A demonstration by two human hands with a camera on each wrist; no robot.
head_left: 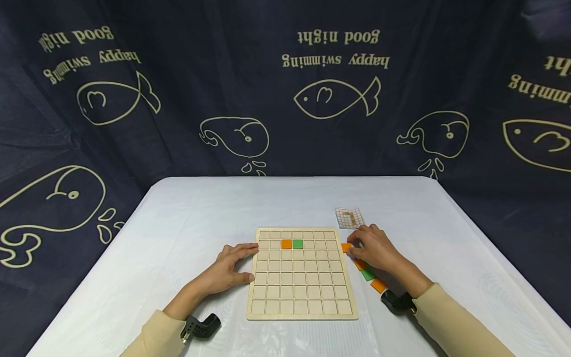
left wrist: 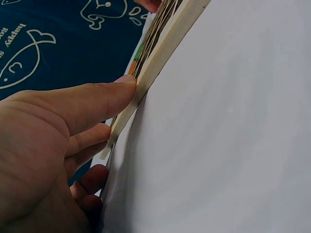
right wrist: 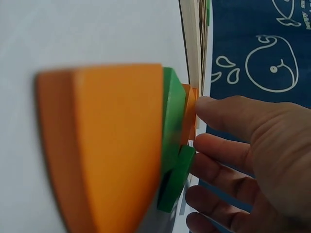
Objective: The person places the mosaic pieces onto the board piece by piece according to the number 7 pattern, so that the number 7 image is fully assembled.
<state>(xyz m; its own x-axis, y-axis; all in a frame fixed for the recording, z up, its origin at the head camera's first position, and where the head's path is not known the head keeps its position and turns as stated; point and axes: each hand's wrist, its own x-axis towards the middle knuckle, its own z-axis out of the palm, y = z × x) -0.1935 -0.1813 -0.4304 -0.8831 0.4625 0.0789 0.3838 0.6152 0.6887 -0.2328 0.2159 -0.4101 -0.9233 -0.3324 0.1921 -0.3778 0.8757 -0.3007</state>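
A wooden grid board lies flat on the table, with an orange tile and a green tile side by side in its second row. My left hand rests against the board's left edge, its thumb and fairly straight fingers touching the wood. By the right edge, my right hand pinches another orange tile between thumb and fingers. Below that hand runs a slanting row with an orange tile, a green tile and an orange tile. One more green tile shows near the right fingers.
A small printed grid card lies beyond the board's upper right corner. The white-covered table ends at a dark curtain with fish and whale drawings. Both wrists wear black devices.
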